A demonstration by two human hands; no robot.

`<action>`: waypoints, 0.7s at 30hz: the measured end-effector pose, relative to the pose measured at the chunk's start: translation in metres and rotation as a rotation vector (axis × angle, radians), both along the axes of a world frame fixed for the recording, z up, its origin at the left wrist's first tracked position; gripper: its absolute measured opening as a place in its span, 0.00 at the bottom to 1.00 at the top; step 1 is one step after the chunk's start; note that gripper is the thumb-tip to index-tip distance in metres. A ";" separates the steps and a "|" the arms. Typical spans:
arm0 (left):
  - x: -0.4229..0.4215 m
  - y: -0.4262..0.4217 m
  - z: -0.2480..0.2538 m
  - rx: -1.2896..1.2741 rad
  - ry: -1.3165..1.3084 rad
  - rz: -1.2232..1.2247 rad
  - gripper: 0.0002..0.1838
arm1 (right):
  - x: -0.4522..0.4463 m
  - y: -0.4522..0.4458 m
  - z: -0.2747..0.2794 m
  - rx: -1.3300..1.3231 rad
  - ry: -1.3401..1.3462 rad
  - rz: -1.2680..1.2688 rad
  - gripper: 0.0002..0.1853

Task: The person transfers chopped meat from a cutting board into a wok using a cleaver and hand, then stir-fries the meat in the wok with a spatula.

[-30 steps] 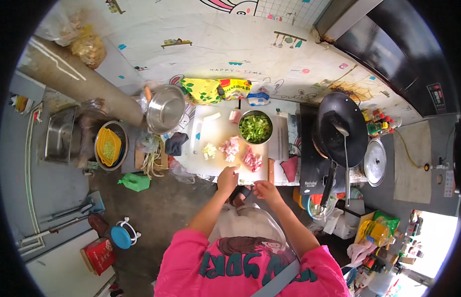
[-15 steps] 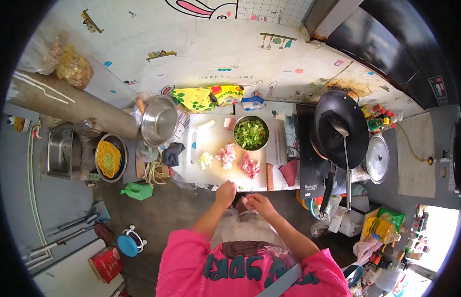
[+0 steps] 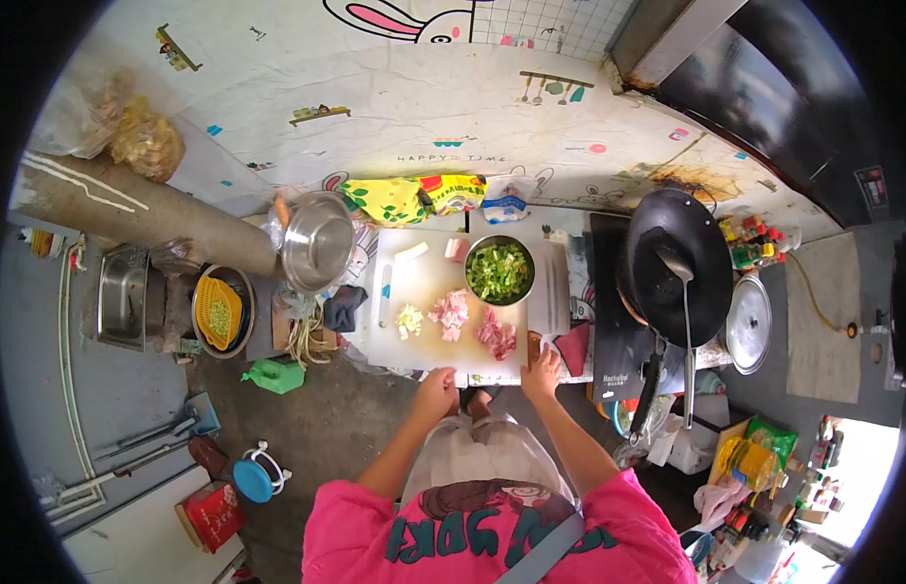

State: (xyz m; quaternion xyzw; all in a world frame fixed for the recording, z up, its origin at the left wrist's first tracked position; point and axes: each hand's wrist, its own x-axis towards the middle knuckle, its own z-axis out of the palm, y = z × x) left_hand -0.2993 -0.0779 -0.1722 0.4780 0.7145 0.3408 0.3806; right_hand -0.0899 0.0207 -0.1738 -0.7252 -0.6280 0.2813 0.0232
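Note:
My right hand is over the lower end of the cleaver's brown handle, its fingers stretched and apart. Whether they touch the handle is unclear. The broad blade lies flat along the right side of the white cutting board. At the board's front edge, my left hand is closed; what it holds, if anything, is hidden. On the board lie chopped pale pieces, diced pinkish meat and redder chopped meat. A metal bowl of chopped greens stands at the back right.
A dark red cloth lies right of the cleaver. Farther right, a black wok with a metal spatula sits on the stove. A steel basin and dark cloth are left of the board. Yellow packets line the wall.
My right hand has moved right and forward, away from my left hand, to the cleaver's handle. My left hand stays closed near the board's front edge. The view has shifted slightly.

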 end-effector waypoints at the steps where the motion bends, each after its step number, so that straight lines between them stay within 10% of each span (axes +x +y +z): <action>1: 0.003 0.015 -0.006 0.034 -0.043 0.011 0.15 | 0.005 0.001 -0.011 0.009 0.004 0.005 0.43; 21: 0.021 0.187 -0.023 -0.106 -0.801 0.172 0.15 | 0.049 -0.038 0.005 -0.037 0.151 -0.064 0.28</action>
